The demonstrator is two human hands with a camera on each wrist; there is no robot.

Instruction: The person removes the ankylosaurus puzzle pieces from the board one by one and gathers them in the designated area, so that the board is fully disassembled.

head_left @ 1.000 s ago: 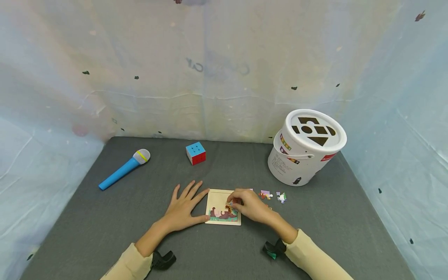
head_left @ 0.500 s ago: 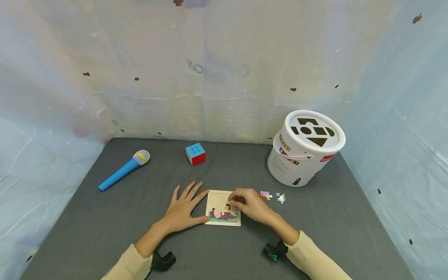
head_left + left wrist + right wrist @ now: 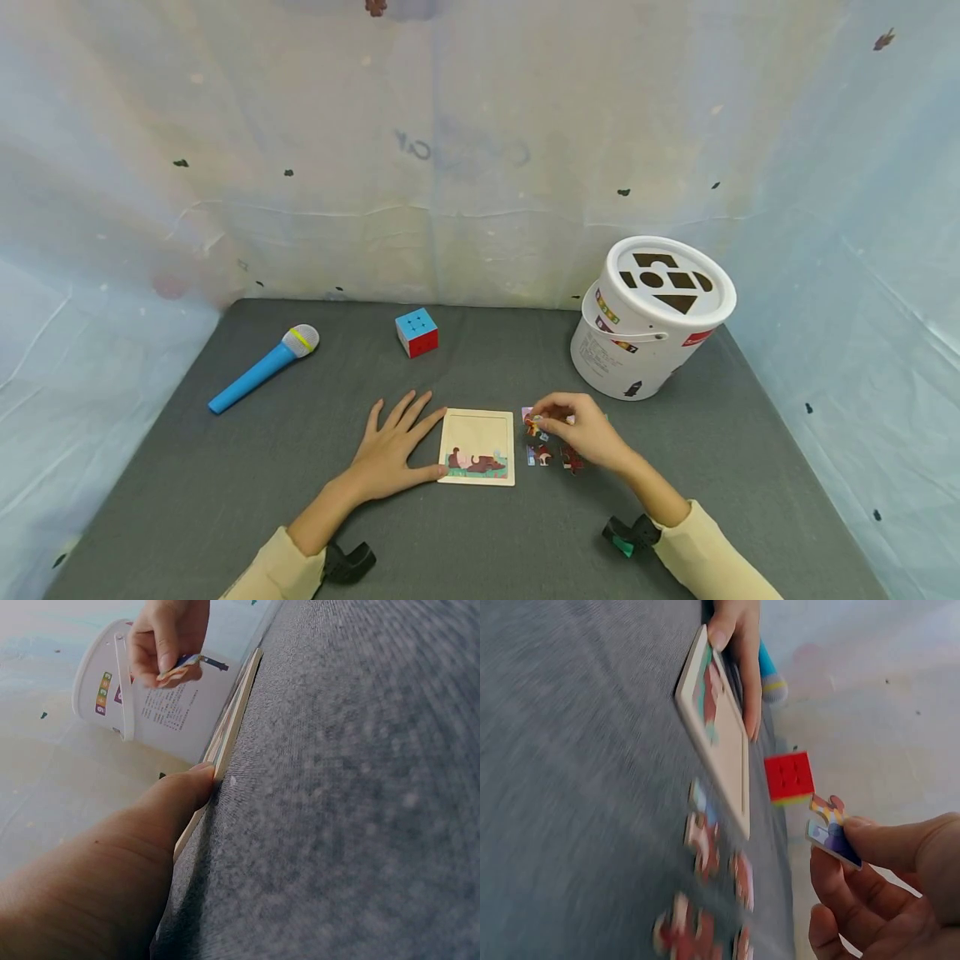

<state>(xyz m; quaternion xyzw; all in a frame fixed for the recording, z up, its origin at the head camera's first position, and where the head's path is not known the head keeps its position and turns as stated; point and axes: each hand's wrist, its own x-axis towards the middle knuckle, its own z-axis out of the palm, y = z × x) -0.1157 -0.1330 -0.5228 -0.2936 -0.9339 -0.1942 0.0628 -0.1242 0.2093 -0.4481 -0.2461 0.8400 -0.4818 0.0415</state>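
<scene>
A square wooden puzzle tray lies flat on the grey cloth, with a picture strip of joined pieces along its near edge and bare wood above. My left hand lies spread at its left side, thumb and forefinger touching the frame. To the right of the tray, my right hand pinches a jigsaw piece between thumb and fingers, raised off the cloth in the right wrist view. Loose pieces lie under and beside this hand, which partly hides some of them.
A blue toy microphone lies at the back left. Behind the tray sits a puzzle cube with blue and red faces. The white lidded bucket with shaped holes stands back right, near the hanging sheet.
My right hand has moved right from over the tray to the loose pieces, taking the piece from the tray's right side with it. My left hand stays at the tray.
</scene>
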